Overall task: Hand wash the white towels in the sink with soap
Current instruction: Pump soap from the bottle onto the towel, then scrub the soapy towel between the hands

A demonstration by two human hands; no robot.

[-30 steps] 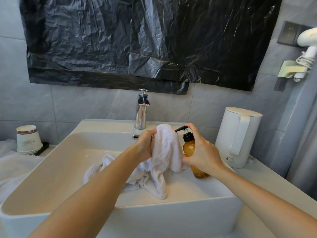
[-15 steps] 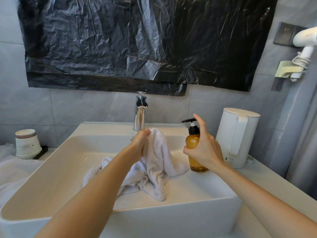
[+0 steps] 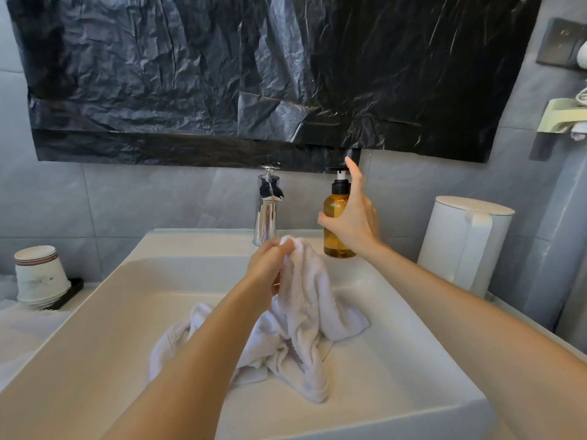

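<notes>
Head cam, close, fwd-down over sink [image 3: 413,312].

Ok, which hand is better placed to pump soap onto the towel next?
Right, probably. The right hand grips the amber soap bottle, its forefinger raised beside the pump head. The left hand is busy holding the white towel bunched up over the sink.

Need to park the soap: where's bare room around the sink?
Bare: the sink's back ledge left of the faucet, and the basin floor left of the towel. Crowded: kettle on the right counter, paper cups on the left.
</notes>
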